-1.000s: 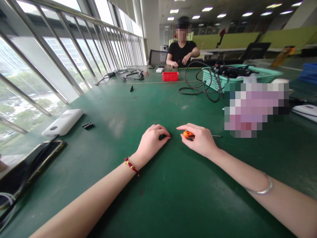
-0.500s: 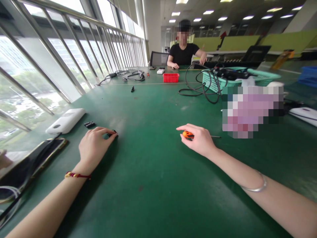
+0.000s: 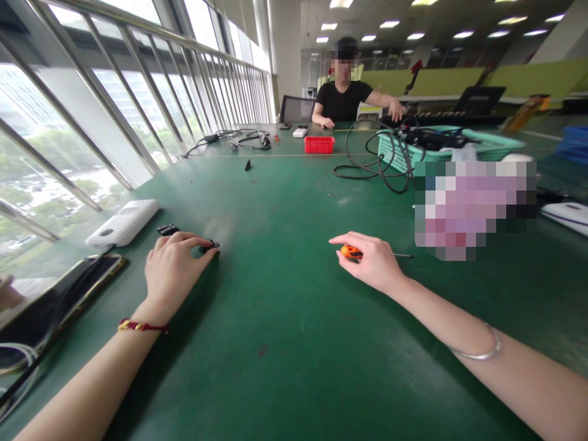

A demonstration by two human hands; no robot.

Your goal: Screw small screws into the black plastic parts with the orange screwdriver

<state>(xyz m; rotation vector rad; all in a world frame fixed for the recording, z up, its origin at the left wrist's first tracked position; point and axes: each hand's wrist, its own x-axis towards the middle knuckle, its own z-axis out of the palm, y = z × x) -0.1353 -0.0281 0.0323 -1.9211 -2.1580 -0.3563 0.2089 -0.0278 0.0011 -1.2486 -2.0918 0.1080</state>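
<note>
My left hand [image 3: 173,263] is on the green table [image 3: 275,294], its thumb and forefinger closed around a small black part [image 3: 210,246] whose exact kind I cannot make out. Just beyond the knuckles lies another small black piece [image 3: 168,229], partly covered by the hand. On the right, my right hand [image 3: 373,262] curves over a screwdriver [image 3: 351,252] with an orange and black handle. Thumb and forefinger are spread apart around the handle's end, and the thin metal shaft sticks out beyond the wrist side. The other fingers are partly hidden.
At left are a white power bank [image 3: 124,223] and a phone [image 3: 87,278] with a cable. A red box [image 3: 319,145], tangled cables [image 3: 248,139] and a green basket [image 3: 395,153] stand farther back. A person [image 3: 343,101] sits across. A pixelated pink area [image 3: 478,202] is at right.
My left fingertips have parted slightly, showing more of the black part. My right hand stays over the screwdriver. The person across has stretched an arm toward the basket.
</note>
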